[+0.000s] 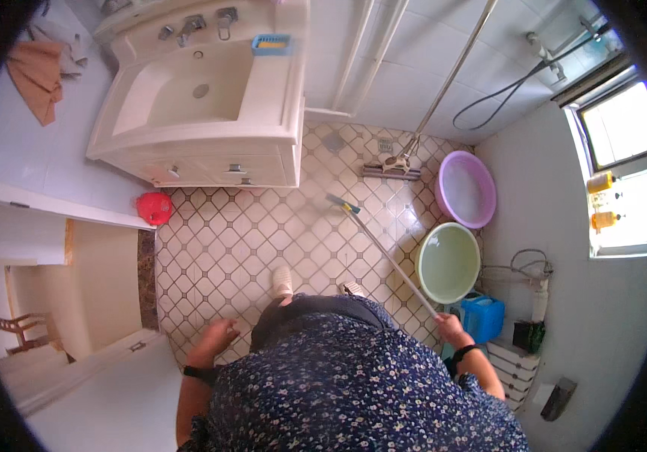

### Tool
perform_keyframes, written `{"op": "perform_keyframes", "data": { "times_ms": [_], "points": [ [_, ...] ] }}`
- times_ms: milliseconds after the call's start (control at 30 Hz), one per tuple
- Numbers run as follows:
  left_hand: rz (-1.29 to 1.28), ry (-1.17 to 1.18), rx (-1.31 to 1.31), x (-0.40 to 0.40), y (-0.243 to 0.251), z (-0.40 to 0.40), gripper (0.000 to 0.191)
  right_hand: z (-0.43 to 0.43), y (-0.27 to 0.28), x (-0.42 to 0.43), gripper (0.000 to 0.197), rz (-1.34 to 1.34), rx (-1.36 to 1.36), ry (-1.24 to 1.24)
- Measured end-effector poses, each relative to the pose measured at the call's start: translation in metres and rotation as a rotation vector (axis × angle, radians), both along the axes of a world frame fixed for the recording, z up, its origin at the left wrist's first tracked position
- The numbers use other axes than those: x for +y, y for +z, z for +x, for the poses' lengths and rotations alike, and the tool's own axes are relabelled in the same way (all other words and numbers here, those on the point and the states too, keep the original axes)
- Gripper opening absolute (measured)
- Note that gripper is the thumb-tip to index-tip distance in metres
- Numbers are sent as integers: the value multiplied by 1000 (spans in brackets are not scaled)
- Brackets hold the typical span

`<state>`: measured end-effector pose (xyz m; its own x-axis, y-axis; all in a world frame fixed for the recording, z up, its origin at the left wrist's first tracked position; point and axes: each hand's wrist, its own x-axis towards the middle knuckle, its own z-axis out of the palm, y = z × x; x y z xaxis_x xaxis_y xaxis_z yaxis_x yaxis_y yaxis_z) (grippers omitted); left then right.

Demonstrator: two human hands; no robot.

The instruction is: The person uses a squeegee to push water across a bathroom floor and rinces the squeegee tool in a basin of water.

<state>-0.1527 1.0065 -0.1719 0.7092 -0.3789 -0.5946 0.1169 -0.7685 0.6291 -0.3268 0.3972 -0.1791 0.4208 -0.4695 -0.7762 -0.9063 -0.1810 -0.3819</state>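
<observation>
My right hand (452, 329) is closed around the upper end of a long pole handle (394, 263), beside a green basin. The handle slants away across the tiled floor (301, 237) to a narrow dark-green and yellow floor brush head (344, 204), which rests on the tiles in front of the washbasin cabinet. My left hand (217, 338) hangs at my left side above the floor. It holds nothing and its fingers are loosely bent. Light clogs (282, 281) are on my feet, pointing toward the brush.
A sponge mop (394, 168) leans against the far wall near a floor drain (385, 144). On the right stand a purple basin (466, 189), a green basin (449, 263) holding liquid, and a blue container (483, 317). The washbasin (188, 101) juts out ahead left; a red container (154, 208) sits beside it.
</observation>
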Motion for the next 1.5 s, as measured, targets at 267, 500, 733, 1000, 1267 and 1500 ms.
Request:
{"op": "perform_keyframes", "data": {
  "times_ms": [267,500,733,1000,1267,1500],
  "points": [
    [91,-341,-197,48,-21,86,33,-84,6,177,27,-90,-63,-170],
    [-107,-508,-261,19,-24,85,34,-148,-19,267,39,-105,-165,-396],
    [75,-843,-311,5,-4,49,36,-278,-90,397,37,97,-368,-612],
    [70,-1063,-317,-49,8,-4,38,-335,-104,471,34,6,-214,-557],
    [138,-1236,-424,-108,29,1,36,-334,-148,483,32,34,-219,-528],
    [75,-1235,-367,-136,64,19,34,-275,-154,447,32,21,-239,-436]
  ]
}}
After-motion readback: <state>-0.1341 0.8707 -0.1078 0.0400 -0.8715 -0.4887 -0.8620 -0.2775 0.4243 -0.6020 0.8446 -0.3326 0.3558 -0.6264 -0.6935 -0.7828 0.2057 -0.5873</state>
